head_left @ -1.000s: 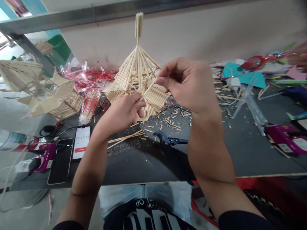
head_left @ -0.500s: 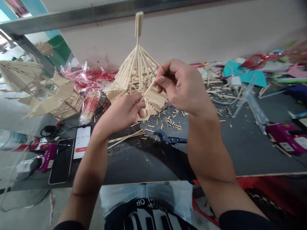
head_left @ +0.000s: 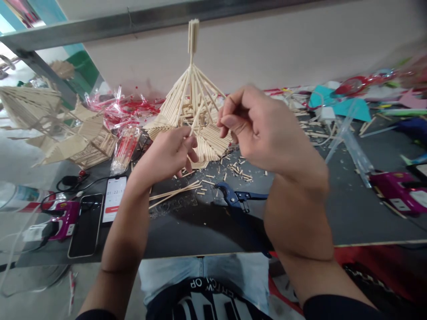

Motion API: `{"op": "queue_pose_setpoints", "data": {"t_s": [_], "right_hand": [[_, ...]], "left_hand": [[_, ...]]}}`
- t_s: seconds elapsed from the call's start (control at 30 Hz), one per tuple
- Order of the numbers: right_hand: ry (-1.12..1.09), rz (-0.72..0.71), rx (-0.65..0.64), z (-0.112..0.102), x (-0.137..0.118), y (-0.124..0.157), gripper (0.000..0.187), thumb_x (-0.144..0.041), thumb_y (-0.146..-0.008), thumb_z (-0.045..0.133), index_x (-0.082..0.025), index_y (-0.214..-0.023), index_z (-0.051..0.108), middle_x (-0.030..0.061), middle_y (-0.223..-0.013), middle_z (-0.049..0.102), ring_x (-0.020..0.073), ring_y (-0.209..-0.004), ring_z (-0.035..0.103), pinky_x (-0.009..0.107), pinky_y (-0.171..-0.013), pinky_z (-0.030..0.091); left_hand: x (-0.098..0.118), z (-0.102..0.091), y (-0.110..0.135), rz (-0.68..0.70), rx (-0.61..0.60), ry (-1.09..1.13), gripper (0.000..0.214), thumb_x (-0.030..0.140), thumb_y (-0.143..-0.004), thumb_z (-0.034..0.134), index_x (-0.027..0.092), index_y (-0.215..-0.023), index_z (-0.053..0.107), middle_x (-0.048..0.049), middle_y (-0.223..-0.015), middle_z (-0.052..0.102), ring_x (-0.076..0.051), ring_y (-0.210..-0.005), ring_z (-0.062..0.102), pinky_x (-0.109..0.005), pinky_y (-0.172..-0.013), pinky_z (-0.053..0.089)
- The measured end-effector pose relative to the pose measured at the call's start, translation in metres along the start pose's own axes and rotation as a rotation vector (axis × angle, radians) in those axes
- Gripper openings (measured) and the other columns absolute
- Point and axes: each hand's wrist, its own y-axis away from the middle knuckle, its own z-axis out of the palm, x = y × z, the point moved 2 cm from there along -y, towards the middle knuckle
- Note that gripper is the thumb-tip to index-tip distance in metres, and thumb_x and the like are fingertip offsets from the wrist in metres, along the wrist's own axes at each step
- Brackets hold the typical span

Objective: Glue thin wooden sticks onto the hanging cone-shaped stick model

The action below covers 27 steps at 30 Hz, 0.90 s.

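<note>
Head view: pale cone-shaped wooden-stick model (head_left: 187, 95).
Left hand (head_left: 167, 153): pinches thin wooden stick (head_left: 197, 118) before model.
Right hand (head_left: 263, 133): fingertips (head_left: 230, 121) pressed together, alongside.

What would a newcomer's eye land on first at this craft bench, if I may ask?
The tall cone-shaped stick model stands centre on the dark table, spire up. Right before it, the left hand pinches a thin stick, the right hand close beside; blue-handled cutters lie below.
</note>
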Motion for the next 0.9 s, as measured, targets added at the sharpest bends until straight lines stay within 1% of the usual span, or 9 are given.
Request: {"op": "queue_pose_setpoints", "data": {"t_s": [0.07,0.13,0.23,0.33,0.43,0.6,0.67,0.8,0.9], "right_hand": [[0.002,0.04,0.055,-0.007,0.001,0.003,0.014,-0.02,-0.096,0.054,-0.025,-0.086,0.046,0.0023,-0.089,0.064,0.0149,-0.07,0.062,0.032,-0.061,0.047],[0.056,0.07,0.146,-0.012,0.005,0.003,0.013,-0.02,-0.093,0.06,-0.025,-0.085,0.05,0.0031,-0.094,0.067,0.016,-0.074,0.064,0.032,-0.059,0.047],[0.141,0.065,0.234,-0.012,0.011,0.0,0.014,-0.018,-0.087,0.066,-0.026,-0.084,0.055,0.0016,-0.09,0.068,0.0169,-0.075,0.065,0.032,-0.061,0.05],[0.107,0.046,0.2,-0.004,0.014,-0.003,0.009,-0.02,-0.088,0.066,-0.026,-0.089,0.06,0.0004,-0.09,0.069,0.0169,-0.079,0.067,0.032,-0.066,0.054],[0.035,0.072,0.172,0.002,0.015,-0.005,0.008,-0.021,-0.088,0.068,-0.026,-0.093,0.066,0.001,-0.089,0.07,0.0163,-0.08,0.067,0.03,-0.069,0.056],[-0.076,0.083,0.256,0.006,0.019,-0.006,0.007,-0.022,-0.084,0.077,-0.024,-0.087,0.071,0.0025,-0.087,0.072,0.0171,-0.073,0.067,0.036,-0.072,0.059],[-0.135,0.074,0.278,0.005,0.02,-0.006,0.01,-0.023,-0.081,0.081,-0.024,-0.085,0.072,0.0024,-0.085,0.074,0.0166,-0.071,0.067,0.036,-0.071,0.06],[-0.225,0.098,0.243,0.002,0.022,-0.007,0.017,-0.027,-0.075,0.088,-0.024,-0.081,0.072,0.0005,-0.078,0.073,0.0152,-0.066,0.066,0.034,-0.062,0.06],[-0.257,0.088,0.235,0.002,0.023,-0.008,0.017,-0.029,-0.075,0.087,-0.021,-0.077,0.072,0.0003,-0.072,0.071,0.0142,-0.062,0.065,0.033,-0.058,0.058]], "left_hand": [[-0.001,0.0,-0.001,0.018,-0.034,0.005,0.019,0.023,-0.1,0.045,0.018,-0.081,0.048,-0.0032,-0.081,0.073,-0.007,-0.052,0.069,-0.011,-0.037,0.044],[-0.001,0.0,-0.001,0.028,-0.048,-0.001,0.02,0.024,-0.1,0.046,0.019,-0.081,0.048,-0.0034,-0.081,0.073,-0.008,-0.052,0.068,-0.012,-0.037,0.044],[0.001,0.001,0.0,0.046,-0.074,-0.018,0.019,0.024,-0.1,0.046,0.018,-0.082,0.05,-0.0037,-0.081,0.072,-0.008,-0.054,0.069,-0.014,-0.038,0.044],[0.004,0.003,0.0,0.082,-0.091,-0.055,0.018,0.021,-0.099,0.045,0.017,-0.083,0.052,-0.003,-0.081,0.073,-0.007,-0.056,0.069,-0.014,-0.042,0.045],[0.005,0.003,0.0,0.113,-0.086,-0.094,0.019,0.02,-0.099,0.044,0.016,-0.083,0.054,-0.002,-0.082,0.073,-0.005,-0.055,0.067,-0.015,-0.048,0.046],[0.006,0.003,0.001,0.114,-0.09,-0.103,0.021,0.021,-0.099,0.043,0.016,-0.083,0.055,-0.0013,-0.081,0.073,-0.006,-0.055,0.066,-0.015,-0.048,0.045],[0.007,0.001,0.001,0.114,-0.094,-0.112,0.021,0.02,-0.099,0.044,0.016,-0.082,0.055,-0.0009,-0.08,0.072,-0.005,-0.053,0.064,-0.015,-0.048,0.045],[0.009,-0.002,0.003,0.145,-0.154,-0.107,0.023,0.02,-0.101,0.045,0.016,-0.081,0.055,0.0005,-0.078,0.073,-0.003,-0.047,0.058,-0.016,-0.05,0.045],[0.01,-0.004,0.004,0.154,-0.173,-0.122,0.024,0.019,-0.101,0.044,0.017,-0.081,0.056,0.0001,-0.078,0.073,-0.004,-0.048,0.057,-0.017,-0.052,0.045]]}}
